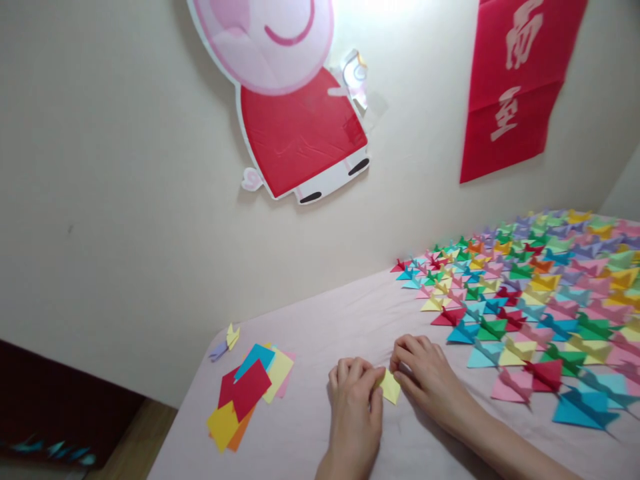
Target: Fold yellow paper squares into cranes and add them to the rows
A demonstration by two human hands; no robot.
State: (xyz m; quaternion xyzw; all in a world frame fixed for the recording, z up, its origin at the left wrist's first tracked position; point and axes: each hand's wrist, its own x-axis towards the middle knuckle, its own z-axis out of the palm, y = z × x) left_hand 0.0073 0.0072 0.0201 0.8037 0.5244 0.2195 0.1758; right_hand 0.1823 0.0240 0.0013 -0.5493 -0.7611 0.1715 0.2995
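A small pale yellow piece of folding paper [391,388] lies on the pink cloth, between my two hands. My left hand [354,403] has its thumb and forefinger pinched at the paper's left side. From the right, my right hand [424,373] reaches in with curled fingers, its thumb and fingertips at the paper's upper right edge. Part of the paper is hidden under the fingers. Left of my hands is a loose pile of coloured square sheets, with a red sheet [253,390] on top and a yellow sheet [223,424] at the front.
Rows of folded paper cranes [545,320] in many colours cover the right side of the cloth [300,440]. A small yellow and purple folded piece [231,338] sits at the far left corner. Behind stands a wall with a pig cutout [305,133] and a red banner [520,93].
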